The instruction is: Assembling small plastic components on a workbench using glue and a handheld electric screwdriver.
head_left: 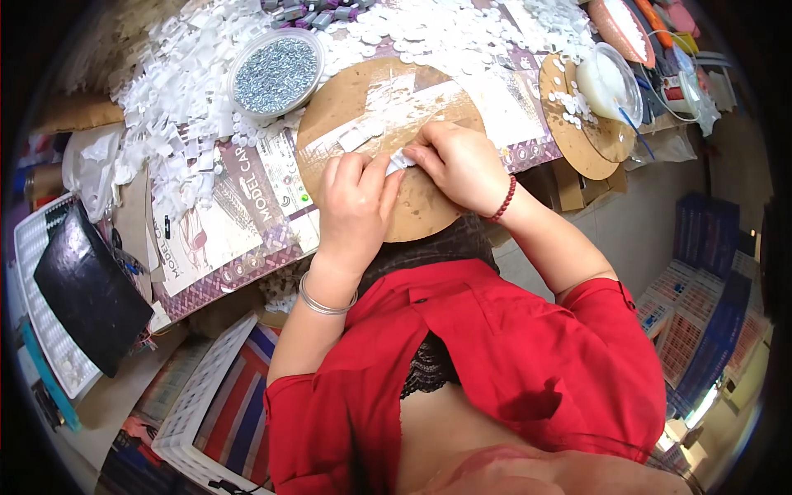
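Note:
Both hands meet over a round brown board [421,216] at the table's near edge. Between their fingertips is a small white plastic piece [398,161], partly covered by the fingers. My left hand [355,198] pinches it from the left. From the right, my right hand [464,161] closes thumb and forefinger on its other end. Just beyond my left fingers, small white plastic parts [360,135] lie on the board. A round clear tub [277,74] full of tiny shiny metal pins or screws stands beyond the board's left side.
White plastic parts [177,107] heap at the left, white discs [421,31] at the back. At right, another round board [587,157] carries discs beside a white tub [609,81] with a blue stick [637,132]. A white basket [49,289] with a black object stands far left.

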`<state>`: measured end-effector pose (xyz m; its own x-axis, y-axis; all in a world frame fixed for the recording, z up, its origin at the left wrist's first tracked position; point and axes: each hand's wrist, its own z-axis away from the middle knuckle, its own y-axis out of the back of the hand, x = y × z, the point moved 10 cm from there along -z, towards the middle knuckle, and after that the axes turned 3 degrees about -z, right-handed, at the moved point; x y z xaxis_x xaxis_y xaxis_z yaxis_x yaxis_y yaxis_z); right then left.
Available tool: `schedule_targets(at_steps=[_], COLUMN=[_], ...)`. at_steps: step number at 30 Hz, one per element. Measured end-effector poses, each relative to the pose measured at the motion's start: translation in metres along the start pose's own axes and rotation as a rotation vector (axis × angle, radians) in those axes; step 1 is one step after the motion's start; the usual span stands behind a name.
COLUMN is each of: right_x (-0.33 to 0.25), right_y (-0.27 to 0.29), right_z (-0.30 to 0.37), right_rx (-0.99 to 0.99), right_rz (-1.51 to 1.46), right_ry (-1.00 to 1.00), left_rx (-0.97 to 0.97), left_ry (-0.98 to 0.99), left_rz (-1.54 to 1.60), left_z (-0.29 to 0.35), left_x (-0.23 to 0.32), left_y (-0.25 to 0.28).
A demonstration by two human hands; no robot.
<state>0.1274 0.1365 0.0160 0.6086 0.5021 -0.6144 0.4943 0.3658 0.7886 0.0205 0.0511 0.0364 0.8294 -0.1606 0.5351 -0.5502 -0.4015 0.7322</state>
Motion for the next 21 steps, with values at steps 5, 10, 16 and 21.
schedule_targets(at_steps=[5, 10, 16, 21], right_x=[-0.001, 0.047, 0.132, 0.111], right_y=[0.005, 0.060, 0.114, 0.106], right_z=[0.002, -0.003, -0.021, -0.030], right_rx=[0.099, 0.308, 0.479, 0.242], right_rz=[0.038, -0.059, 0.345, 0.104], right_ry=[-0.053, -0.126, -0.120, -0.085], left_rx=[0.005, -0.023, -0.049, -0.101], left_ry=[-0.012, 0.029, 0.122, 0.125], left_rz=[-0.008, -0.044, -0.096, -0.096], left_z=[-0.001, -0.003, -0.026, -0.035], left_x=[0.000, -0.007, -0.033, -0.027], left_y=[-0.002, 0.010, 0.008, -0.005])
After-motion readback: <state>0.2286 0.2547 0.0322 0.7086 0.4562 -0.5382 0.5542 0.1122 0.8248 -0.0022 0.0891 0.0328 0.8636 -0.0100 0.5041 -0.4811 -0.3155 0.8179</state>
